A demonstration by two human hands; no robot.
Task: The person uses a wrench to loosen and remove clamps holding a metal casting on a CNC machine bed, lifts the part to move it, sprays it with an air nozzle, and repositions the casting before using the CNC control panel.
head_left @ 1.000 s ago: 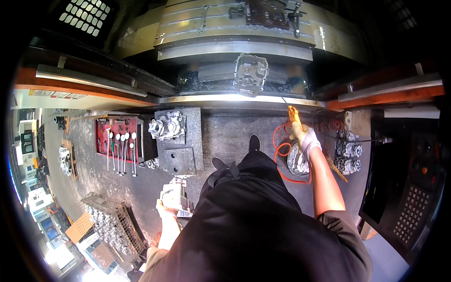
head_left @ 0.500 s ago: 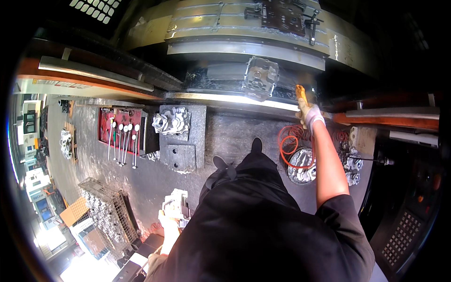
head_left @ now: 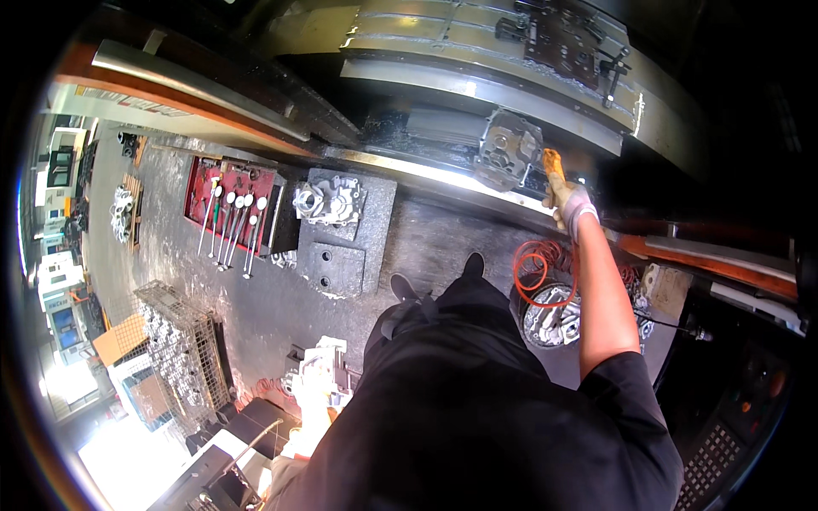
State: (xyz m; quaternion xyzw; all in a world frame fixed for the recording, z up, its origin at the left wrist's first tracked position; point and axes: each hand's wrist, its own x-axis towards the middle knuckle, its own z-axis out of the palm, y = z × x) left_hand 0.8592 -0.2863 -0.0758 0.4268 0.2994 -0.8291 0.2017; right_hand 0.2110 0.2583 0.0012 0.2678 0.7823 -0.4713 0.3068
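Note:
My right hand (head_left: 567, 198), in a pale work glove, is closed around an orange air blow gun (head_left: 552, 162) and reaches forward. Its tip points up beside a grey metal housing casting (head_left: 509, 152), which rests at the machine's front ledge; gun and casting look nearly touching. Down at the lower left, my left hand (head_left: 313, 399) is gripping another light metal casting (head_left: 327, 362) beside my thigh. Glare washes out its fingers. An orange coiled hose (head_left: 532, 268) hangs under my right forearm.
Ahead lies the machine bed (head_left: 477, 72) with a dark fixture plate (head_left: 558, 43). To the left stand a red tool tray (head_left: 198, 183) with several long-stemmed dial gauges, a casting on a grey block (head_left: 379, 209), and a wire cage (head_left: 200, 341) of parts. A round container (head_left: 521, 317) of metal parts stands right.
The view has turned, so the machine bed slants down to the right. The blow gun is now closer to the housing casting. My left hand and its casting stay together beside my thigh.

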